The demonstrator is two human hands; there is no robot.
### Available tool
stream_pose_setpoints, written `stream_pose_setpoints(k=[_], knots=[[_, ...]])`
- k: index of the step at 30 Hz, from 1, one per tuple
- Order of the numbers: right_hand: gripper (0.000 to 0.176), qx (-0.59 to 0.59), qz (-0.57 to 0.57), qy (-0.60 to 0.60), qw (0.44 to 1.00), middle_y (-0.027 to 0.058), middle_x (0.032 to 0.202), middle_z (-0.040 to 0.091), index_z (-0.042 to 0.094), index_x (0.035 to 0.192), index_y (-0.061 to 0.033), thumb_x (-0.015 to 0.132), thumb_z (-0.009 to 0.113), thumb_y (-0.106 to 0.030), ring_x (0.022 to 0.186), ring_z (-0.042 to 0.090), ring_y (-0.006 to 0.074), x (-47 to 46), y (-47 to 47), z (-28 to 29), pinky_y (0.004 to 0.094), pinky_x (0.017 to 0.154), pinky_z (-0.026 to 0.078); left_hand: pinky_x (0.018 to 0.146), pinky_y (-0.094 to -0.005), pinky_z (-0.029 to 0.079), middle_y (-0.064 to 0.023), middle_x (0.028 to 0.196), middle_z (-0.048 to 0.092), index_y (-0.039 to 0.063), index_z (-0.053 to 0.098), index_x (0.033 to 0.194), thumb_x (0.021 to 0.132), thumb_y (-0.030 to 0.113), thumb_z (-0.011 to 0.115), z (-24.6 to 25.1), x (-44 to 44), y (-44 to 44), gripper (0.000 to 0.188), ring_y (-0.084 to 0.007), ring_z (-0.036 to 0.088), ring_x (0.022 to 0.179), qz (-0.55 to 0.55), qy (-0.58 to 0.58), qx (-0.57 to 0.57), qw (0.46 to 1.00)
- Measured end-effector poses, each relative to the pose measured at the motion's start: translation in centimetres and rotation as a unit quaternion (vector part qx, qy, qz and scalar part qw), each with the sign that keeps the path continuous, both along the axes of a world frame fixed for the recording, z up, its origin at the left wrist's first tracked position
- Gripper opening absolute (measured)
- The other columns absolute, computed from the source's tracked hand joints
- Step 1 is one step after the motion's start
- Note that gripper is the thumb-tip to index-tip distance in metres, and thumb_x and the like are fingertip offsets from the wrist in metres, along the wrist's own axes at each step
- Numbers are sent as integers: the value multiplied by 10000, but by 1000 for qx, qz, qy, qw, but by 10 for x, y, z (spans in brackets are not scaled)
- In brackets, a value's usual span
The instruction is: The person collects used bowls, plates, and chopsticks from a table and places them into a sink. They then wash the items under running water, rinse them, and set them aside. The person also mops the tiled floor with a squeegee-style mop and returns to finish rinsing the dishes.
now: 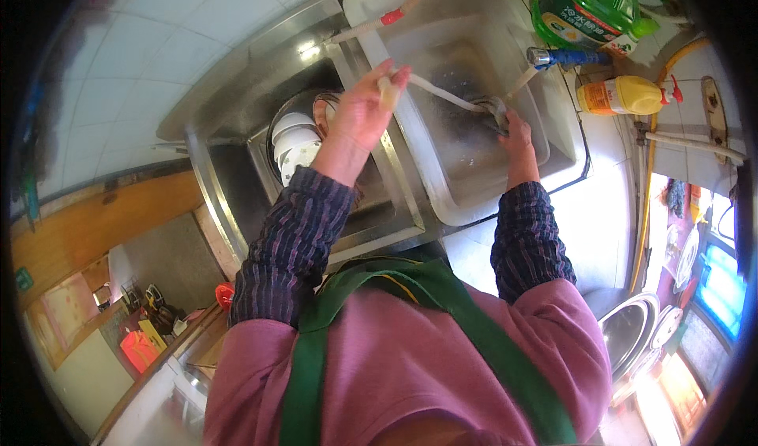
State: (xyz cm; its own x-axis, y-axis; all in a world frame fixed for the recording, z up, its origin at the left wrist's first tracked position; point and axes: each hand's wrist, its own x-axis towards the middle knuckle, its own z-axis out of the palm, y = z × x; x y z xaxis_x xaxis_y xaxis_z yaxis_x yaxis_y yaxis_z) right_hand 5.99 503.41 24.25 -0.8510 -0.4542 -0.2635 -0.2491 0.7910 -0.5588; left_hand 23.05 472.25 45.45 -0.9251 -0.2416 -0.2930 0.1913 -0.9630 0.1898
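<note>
My left hand (370, 105) is raised over the divide between the two sinks, its fingers curled around one end of a pale narrow strip (441, 93). Whether the strip is hose or twisted cloth I cannot tell. It slants across the white sink basin (435, 188) to a greyish bunched piece (492, 111), which looks like wet cloth. My right hand (518, 133) grips that bunch inside the basin, below the tap (540, 58). Left of it, white bowls (293, 141) sit stacked in a round vessel in the steel sink (408, 212).
A beige hose (361, 29) with a red band crosses the back of the sinks. Along the right ledge are a green jug (586, 13) and a yellow pump bottle (622, 95). Metal basins (630, 327) and plates stand low at the right.
</note>
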Motion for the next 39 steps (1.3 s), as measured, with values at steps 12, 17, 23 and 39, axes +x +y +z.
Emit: stream_pose_setpoints(k=[12, 17, 23, 39], knots=[[334, 72, 186, -124, 972, 140, 1093, 631, 632, 1088, -43, 831, 542, -236, 1034, 590, 298, 51, -50, 24, 398, 856, 483, 603, -327, 507, -108, 639, 569, -41, 552, 974, 932, 291, 511, -52, -80, 17, 337, -212, 620, 637, -162, -251, -799, 523], [381, -277, -82, -257, 922, 95, 1031, 636, 586, 1128, 12, 803, 637, -181, 968, 586, 222, 23, -41, 117, 328, 847, 463, 603, -379, 468, -136, 616, 592, -45, 543, 860, 919, 351, 516, -59, -95, 45, 401, -220, 616, 624, -159, -243, -554, 780], [370, -557, -181, -378, 717, 98, 930, 625, 558, 1081, 48, 750, 671, -72, 822, 587, 155, 38, -98, 153, 276, 745, 472, 668, -430, 479, -222, 803, 635, -24, 562, 963, 911, 260, 452, -62, -75, 99, 309, -385, 625, 760, -100, -61, -786, 607], [426, -430, -131, -211, 868, 142, 989, 593, 556, 1103, 21, 678, 568, -4, 895, 581, 252, -28, -80, 44, 348, 790, 487, 538, -388, 468, -177, 718, 600, -58, 562, 900, 922, 303, 467, -34, 30, 82, 375, -289, 585, 578, -258, -304, -622, 674]])
